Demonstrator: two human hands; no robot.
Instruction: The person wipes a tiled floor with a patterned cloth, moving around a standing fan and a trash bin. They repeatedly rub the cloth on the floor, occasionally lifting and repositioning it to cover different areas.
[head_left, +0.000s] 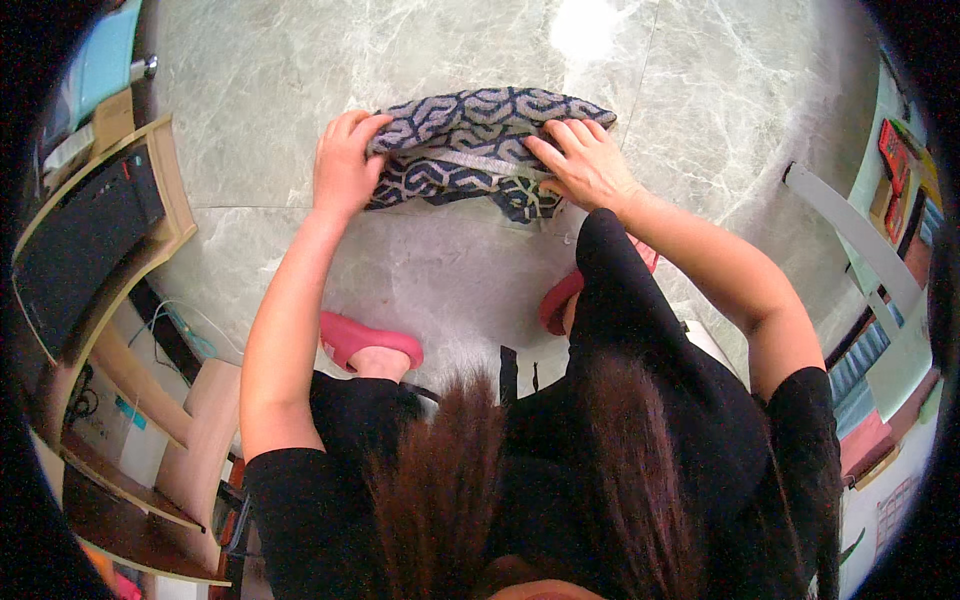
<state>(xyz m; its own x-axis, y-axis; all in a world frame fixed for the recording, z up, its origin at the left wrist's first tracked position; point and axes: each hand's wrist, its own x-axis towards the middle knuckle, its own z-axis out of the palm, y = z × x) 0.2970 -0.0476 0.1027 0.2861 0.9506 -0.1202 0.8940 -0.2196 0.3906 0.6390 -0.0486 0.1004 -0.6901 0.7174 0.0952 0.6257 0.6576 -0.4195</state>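
A folded or bunched textile (469, 139) with a dark blue and grey geometric pattern lies across the view in front of me, over a marbled tile floor. My left hand (349, 161) grips its left end, thumb and fingers closed around the layers. At the right end my right hand (589, 161) holds the cloth, with the fingers on top and the thumb at the near side. A pale band runs between the upper and lower layers. Part of the lower layer hangs crumpled near my right hand. Whether the textile touches the floor cannot be told.
Grey marbled floor tiles (262, 75) surround the cloth. Pink slippers (371, 337) are on my feet below it. On the left stands a wooden desk or shelf unit (180, 187) with a black panel and cables. A pale curved frame (855, 225) and shelves with folded fabrics stand right.
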